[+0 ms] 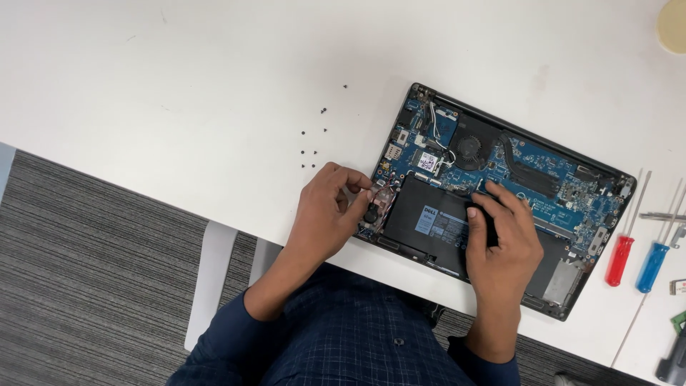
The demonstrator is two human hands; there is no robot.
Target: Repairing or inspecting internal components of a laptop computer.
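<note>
Two hands apart on an opened laptop (500,171), white table (179,93), loose screws (314,143), grey striped carpet (86,271).

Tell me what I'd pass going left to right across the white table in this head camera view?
Small loose black screws → left hand at the corner of the opened laptop → right hand resting on the black battery → red screwdriver → blue screwdriver.

white table (179,86) carries an opened laptop (564,189) under both hands, small dark specks, probably screws (313,152), left of them, red screwdriver (620,259) and blue screwdriver (652,266) right.
</note>
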